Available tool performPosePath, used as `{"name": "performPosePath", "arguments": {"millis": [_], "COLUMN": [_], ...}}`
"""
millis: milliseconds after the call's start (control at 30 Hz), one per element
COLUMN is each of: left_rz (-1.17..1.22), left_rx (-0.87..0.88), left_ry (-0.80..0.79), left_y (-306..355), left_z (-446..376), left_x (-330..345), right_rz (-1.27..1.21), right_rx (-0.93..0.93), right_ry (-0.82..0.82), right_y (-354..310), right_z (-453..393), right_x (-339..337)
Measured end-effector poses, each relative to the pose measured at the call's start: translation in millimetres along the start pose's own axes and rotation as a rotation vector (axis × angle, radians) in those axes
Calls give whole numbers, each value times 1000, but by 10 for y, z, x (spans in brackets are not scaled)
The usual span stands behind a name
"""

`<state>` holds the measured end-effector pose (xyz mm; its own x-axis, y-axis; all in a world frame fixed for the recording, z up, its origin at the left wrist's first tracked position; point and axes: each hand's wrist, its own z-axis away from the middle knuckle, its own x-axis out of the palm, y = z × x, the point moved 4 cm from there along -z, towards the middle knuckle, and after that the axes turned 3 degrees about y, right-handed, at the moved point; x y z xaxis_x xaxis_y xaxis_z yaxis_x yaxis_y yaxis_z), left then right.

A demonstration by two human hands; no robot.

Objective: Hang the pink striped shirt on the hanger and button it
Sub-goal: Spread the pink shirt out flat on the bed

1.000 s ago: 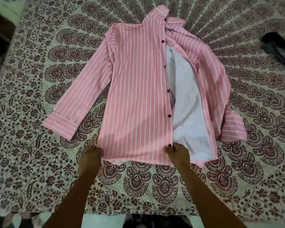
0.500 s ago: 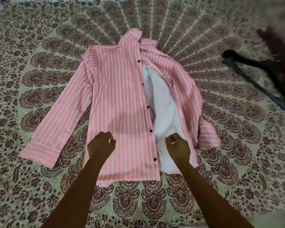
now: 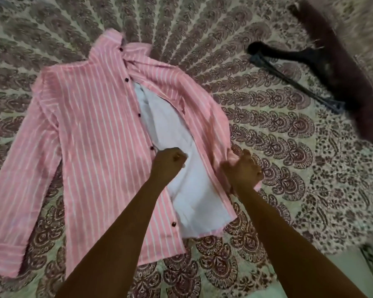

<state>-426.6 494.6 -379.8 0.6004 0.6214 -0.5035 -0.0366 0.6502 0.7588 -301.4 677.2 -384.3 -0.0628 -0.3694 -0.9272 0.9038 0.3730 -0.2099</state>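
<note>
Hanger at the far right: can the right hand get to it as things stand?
Probably not yet: the right hand is gripping the shirt edge. The hanger lies bare on the bedspread, nothing between.

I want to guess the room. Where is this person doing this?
Probably a bedroom: the pink shirt lies spread on a big patterned bedspread that seems to cover a bed, and a black hanger lies nearby.

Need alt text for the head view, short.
A pink striped shirt lies unbuttoned on a patterned bedspread; the left hand is fisted over its white lining, the right hand grips the right front panel. A black hanger lies apart, upper right.
</note>
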Motion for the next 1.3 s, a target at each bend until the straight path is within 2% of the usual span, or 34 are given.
{"name": "performPosePath", "arguments": {"millis": [33, 100, 200, 267, 333, 433, 500, 567, 600, 667, 733, 800, 833, 900, 1000, 1067, 1167, 1300], "left_rz": [28, -71, -193, -315, -390, -227, -51, 240, 434, 742, 828, 836, 802, 697, 448, 369, 530, 651], "left_rx": [-33, -118, -242, -304, -329, -302, -272, -300, -336, -386, -365, -427, -478, -561, -530, -500, -572, -540], "left_ry": [-14, -3, 110, 152, 167, 244, 290, 279, 250, 176, 133, 180, 195, 143, 51, 117, 264, 299], "left_y": [20, 87, 165, 202, 220, 181, 124, 67, 63, 58, 60, -26, -69, -104, -121, -122, -202, -197], "left_z": [-46, -94, -65, -24, 4, 5, 39, 120, 183, 315, 414, 442, 448, 456, 501, 521, 598, 731], "left_x": [162, 494, 805, 914, 934, 780, 595, 440, 393, 306, 223, 190, 210, 315, 553, 612, 559, 459], "right_rz": [7, 1, -179, -293, -351, -275, -268, -317, -371, -476, -527, -552, -571, -656, -787, -837, -903, -1041], "right_rx": [-27, -80, -35, 82, 214, 234, 94, -105, -185, -260, -254, -210, -179, -137, -178, -164, -136, -74], "right_ry": [-51, -90, 173, 372, 480, 556, 508, 334, 169, -274, -625, -796, -820, -758, -672, -667, -596, -493], "right_y": [49, 122, 238, 348, 463, 514, 459, 328, 267, 139, 64, 23, 24, 37, 50, 89, 171, 212], "right_z": [-33, -94, -242, -404, -599, -773, -729, -555, -448, -140, 204, 488, 580, 660, 674, 680, 655, 656], "right_x": [18, -59, -335, -567, -756, -866, -735, -494, -339, 21, 307, 461, 506, 552, 543, 513, 401, 179]}}
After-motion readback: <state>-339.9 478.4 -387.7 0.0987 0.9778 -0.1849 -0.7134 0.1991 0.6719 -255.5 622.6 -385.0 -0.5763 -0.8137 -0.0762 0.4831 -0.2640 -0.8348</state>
